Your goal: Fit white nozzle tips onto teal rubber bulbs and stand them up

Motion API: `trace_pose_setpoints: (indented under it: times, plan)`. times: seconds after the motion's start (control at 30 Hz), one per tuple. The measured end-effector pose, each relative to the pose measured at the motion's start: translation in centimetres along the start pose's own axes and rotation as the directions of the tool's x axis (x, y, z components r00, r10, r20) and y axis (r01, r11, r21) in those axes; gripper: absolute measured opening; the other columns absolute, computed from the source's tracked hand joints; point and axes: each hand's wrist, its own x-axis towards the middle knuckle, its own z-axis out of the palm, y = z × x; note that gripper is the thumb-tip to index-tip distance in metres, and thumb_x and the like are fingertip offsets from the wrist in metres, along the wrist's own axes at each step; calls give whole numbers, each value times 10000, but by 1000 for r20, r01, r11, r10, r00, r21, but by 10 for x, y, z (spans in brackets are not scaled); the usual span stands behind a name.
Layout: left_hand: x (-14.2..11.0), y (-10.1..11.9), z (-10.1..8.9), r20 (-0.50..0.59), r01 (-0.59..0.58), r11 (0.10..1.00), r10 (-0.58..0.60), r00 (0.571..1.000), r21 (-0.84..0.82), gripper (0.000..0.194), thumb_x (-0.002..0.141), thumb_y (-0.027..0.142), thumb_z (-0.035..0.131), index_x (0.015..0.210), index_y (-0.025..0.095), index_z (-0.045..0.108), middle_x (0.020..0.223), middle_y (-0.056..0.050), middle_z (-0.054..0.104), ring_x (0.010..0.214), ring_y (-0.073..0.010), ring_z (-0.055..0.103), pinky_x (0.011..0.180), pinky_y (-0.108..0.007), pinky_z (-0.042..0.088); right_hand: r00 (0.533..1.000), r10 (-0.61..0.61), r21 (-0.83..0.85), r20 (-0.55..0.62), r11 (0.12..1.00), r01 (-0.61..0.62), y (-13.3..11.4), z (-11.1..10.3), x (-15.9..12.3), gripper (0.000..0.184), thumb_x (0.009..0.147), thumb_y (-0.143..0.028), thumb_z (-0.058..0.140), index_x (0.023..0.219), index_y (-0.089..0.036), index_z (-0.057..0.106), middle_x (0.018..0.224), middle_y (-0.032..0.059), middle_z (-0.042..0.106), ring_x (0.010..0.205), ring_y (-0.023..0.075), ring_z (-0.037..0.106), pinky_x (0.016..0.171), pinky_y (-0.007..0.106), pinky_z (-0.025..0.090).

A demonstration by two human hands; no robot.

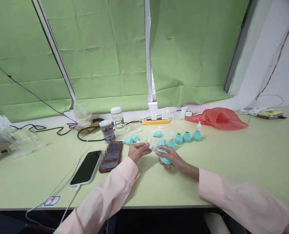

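Above the table, my right hand [170, 156] is wrapped round a turquoise squeeze bulb [164, 158]. The fingertips of my left hand [139, 152] pinch a clear nozzle with a white end [153, 148], which meets the bulb's mouth; whether it is seated there I cannot tell. Just beyond my hands lie loose turquoise bulbs, one of them on its side [157, 133]. To the right, open-necked bulbs [178, 138] stand upright in a row, and the end one [197, 135] carries a clear nozzle. Small white pieces [144, 139] lie behind my left hand, partly hidden.
Left of my hands lie a red-edged phone [111, 156] and a charging phone [86, 168] with its white cable. Behind them stand a printed tub [107, 130] and a clear jar [117, 119]. A yellow power strip [155, 121] and a red plastic bag [218, 119] lie along the back.
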Motion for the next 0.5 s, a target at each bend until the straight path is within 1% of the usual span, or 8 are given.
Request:
trace_pose_setpoints:
  times: [0.07,0.13,0.23,0.3,0.33,0.4,0.43,0.5]
  plan:
    - [1,0,-1,11,-38,999,38,999,17,288,468,244,704,676,59,630,673,-86,635,650,-172,590,705,-345,476,1000,-22,-57,22,998,23,-1,-1,1,295,688,-411,489,885,-198,435,482,-54,498,294,56,398,308,177,311]
    - [1,0,-2,42,-61,997,59,997,53,265,480,234,698,674,66,630,717,-96,637,687,-185,585,705,-356,473,998,-11,-105,64,994,18,-3,-3,3,300,688,-412,486,902,-209,427,548,-36,542,325,81,459,336,203,361]
    - [2,6,-5,113,-60,994,49,992,96,261,527,257,666,709,72,632,869,-134,615,775,-214,567,707,-361,465,997,-22,-175,75,984,35,-11,-11,5,273,648,-367,542,839,-188,464,639,-3,578,423,105,524,409,232,416]
    - [3,15,-9,145,-24,998,17,989,50,289,589,325,604,758,92,628,960,-138,584,818,-222,554,714,-366,457,994,-88,-214,66,972,100,-23,-23,5,241,609,-310,591,771,-163,490,667,16,594,520,117,550,497,245,437]
    - [4,21,-12,153,-2,1000,0,988,13,312,617,364,562,779,105,624,981,-132,576,826,-221,551,719,-370,451,990,-115,-218,86,967,131,-31,-31,5,236,589,-282,610,752,-155,494,662,21,601,556,124,557,545,256,440]
    - [6,31,-16,144,16,1000,-15,989,-12,349,646,406,497,804,119,618,972,-123,581,817,-212,553,726,-369,445,975,-123,-248,186,954,168,-47,-49,1,218,561,-230,632,724,-139,519,703,37,612,642,140,567,624,271,431]
    - [6,35,-18,120,3,1000,-7,993,27,350,645,405,489,804,121,617,953,-121,590,795,-204,558,716,-363,447,962,-84,-269,258,951,155,-54,-60,-1,205,556,-215,629,718,-133,534,717,45,615,683,155,569,643,281,426]
    - [8,37,-21,57,-68,973,56,997,222,324,631,381,503,782,120,623,915,-116,603,738,-189,562,669,-336,460,926,30,-333,376,937,104,-65,-81,-6,203,520,-190,636,699,-126,566,723,52,618,730,178,565,663,299,419]
